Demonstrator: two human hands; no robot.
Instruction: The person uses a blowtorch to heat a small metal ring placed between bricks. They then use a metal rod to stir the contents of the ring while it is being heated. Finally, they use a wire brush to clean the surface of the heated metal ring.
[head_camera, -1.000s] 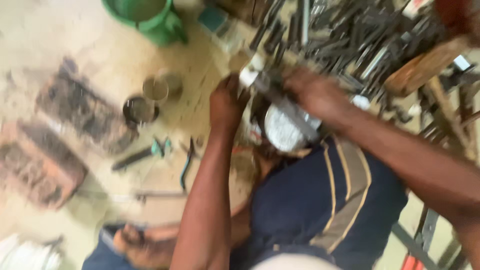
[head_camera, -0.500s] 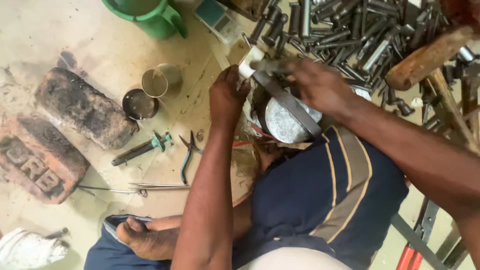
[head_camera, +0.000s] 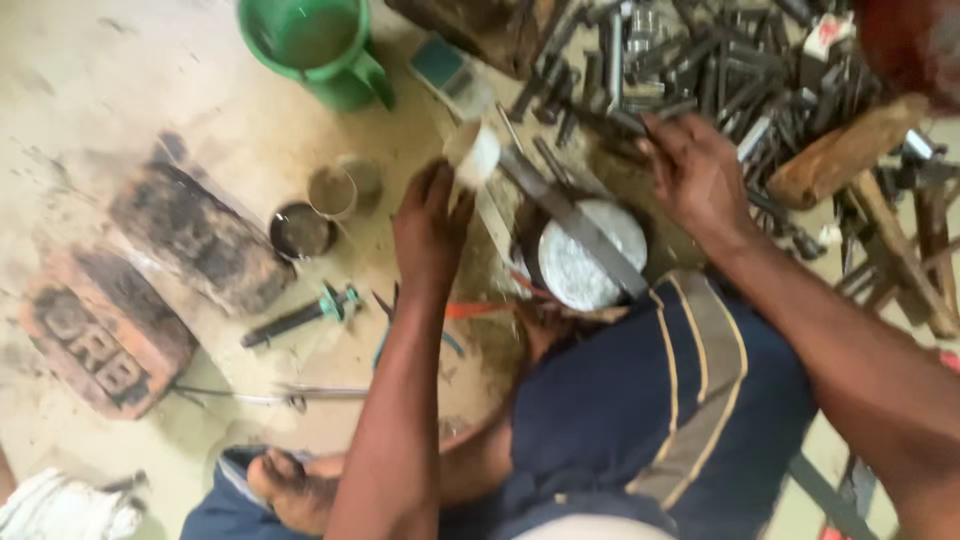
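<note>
Two hands were at work over a sandy floor, ours, seen from above past a dark blue garment with pale stripes. Our left hand lay with its fingers stretched out and close together, their tips touching a small white cup-like piece; we could not tell whether they gripped it or only pressed against it. Our right hand rested at the near edge of a heap of dark metal bolts and rods, its fingers bent down onto them, though whether any piece was pinched we could not tell. Between the two hands sat a round pan of white powder, and a flat grey metal bar lay slanted across its rim, running up toward the white piece. Left of the left hand stood two small tins side by side, and farther left lay two worn bricks. A tool with a green collar and pliers with coloured handles lay on the floor near the left forearm, with a thin wire below them. A green plastic jug stood at the top, and wooden handles lay to the right of the heap. A bare foot showed at the bottom edge.
</note>
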